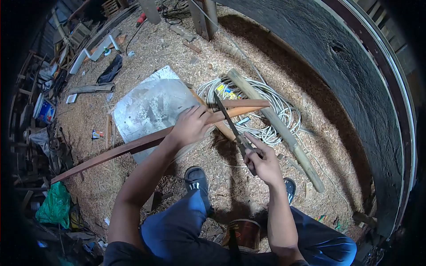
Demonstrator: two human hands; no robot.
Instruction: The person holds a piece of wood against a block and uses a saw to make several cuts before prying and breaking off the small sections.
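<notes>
My left hand (191, 125) presses down on a long reddish wooden strip (120, 150) that runs from lower left up to the right, its end resting on a short wooden block (243, 103). My right hand (262, 163) grips the handle of a narrow dark saw or file (227, 119), index finger stretched along it. The blade lies across the strip near its right end. Both my feet in dark shoes (196, 178) stand on the sawdust below.
A metal sheet (146, 108) lies under the strip. A coil of white cable (279, 111) and a thick bamboo pole (284, 133) lie to the right. A large dark curved wall (355, 80) bounds the right side. Tools and clutter line the left; a tin (243, 234) sits between my legs.
</notes>
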